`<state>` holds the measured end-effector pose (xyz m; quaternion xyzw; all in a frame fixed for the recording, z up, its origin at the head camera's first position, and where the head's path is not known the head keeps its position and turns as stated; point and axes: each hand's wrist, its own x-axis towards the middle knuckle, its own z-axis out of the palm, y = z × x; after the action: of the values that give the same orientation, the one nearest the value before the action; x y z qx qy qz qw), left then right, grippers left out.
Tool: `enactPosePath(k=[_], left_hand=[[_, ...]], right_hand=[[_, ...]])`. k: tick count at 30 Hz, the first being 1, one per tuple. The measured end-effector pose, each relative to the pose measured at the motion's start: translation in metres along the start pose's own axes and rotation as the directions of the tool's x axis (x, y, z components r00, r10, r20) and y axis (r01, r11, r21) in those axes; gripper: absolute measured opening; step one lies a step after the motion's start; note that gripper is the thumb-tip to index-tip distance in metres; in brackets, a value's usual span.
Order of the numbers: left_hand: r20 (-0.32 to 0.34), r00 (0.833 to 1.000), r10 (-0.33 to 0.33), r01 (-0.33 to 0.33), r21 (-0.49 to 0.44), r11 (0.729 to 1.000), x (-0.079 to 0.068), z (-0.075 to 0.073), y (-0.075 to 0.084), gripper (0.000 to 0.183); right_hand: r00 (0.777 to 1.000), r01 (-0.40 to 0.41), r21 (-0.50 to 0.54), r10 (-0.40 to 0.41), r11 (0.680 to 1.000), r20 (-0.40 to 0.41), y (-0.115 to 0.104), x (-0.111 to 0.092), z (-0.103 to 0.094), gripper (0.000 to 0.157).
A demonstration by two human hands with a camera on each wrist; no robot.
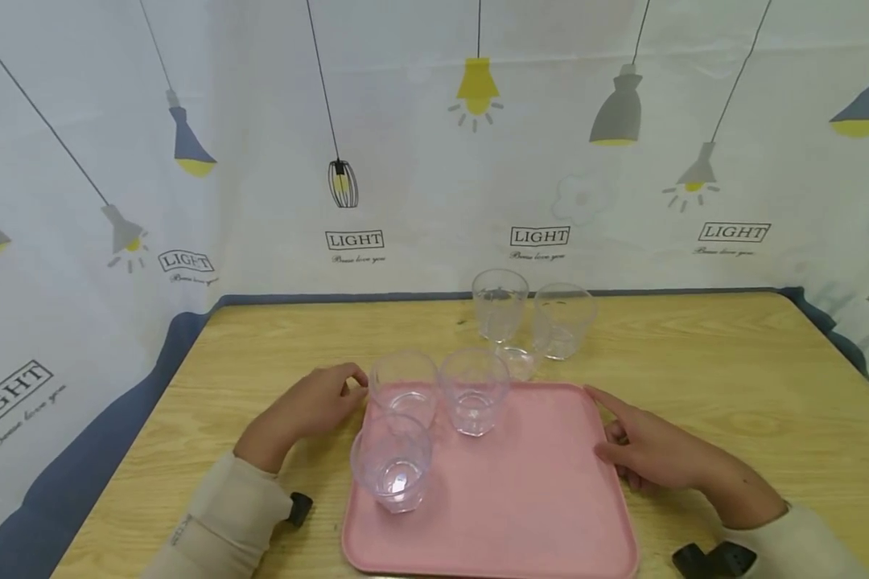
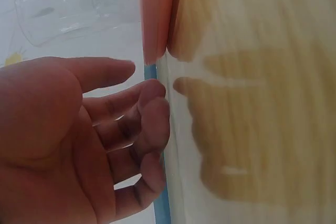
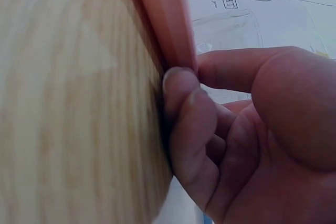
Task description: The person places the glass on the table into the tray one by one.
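Inspecting, we find a pink, round-cornered tray (image 1: 529, 498) lying flat on the table (image 1: 275, 330), three clear cups (image 1: 398, 474) standing toward its left. The right hand (image 1: 655, 450) pinches its right rim; the left hand (image 1: 319, 400), loosely curled and unclamped, is beside its left edge.

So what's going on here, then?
A person has both hands at a tray on a table. The right hand grips the edge of the pink tray, while the left hand is beside the opposite edge, holding nothing. Three clear cups stand on the left part of the tray. Two more cups stand on the table behind it, with another clear thing near them that is hard to make out.
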<state>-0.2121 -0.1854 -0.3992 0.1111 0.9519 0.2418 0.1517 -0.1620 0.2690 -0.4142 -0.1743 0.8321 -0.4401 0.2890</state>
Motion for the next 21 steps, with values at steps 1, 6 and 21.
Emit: enactPosePath(k=[1, 6, 21], left_hand=[[0.011, 1.0, 0.002, -0.001, -0.015, 1.0, -0.0002, -0.0002, -0.001, 0.023], [0.055, 0.998, 0.018, -0.014, -0.067, 0.998, -0.0001, 0.0011, -0.0018, 0.026], [0.217, 0.967, 0.134, -0.115, -0.1, 0.988, -0.0038, -0.0002, -0.0008, 0.039]], right_hand=[[1.0, -0.002, 0.0, 0.002, 1.0, -0.001, -0.0009, 0.0003, -0.0001, 0.081], [1.0, -0.011, 0.022, 0.011, 1.0, -0.004, -0.0015, 0.0013, 0.0001, 0.082], [0.999, -0.025, 0.055, 0.023, 0.998, 0.021, -0.0013, 0.0026, -0.0012, 0.083]])
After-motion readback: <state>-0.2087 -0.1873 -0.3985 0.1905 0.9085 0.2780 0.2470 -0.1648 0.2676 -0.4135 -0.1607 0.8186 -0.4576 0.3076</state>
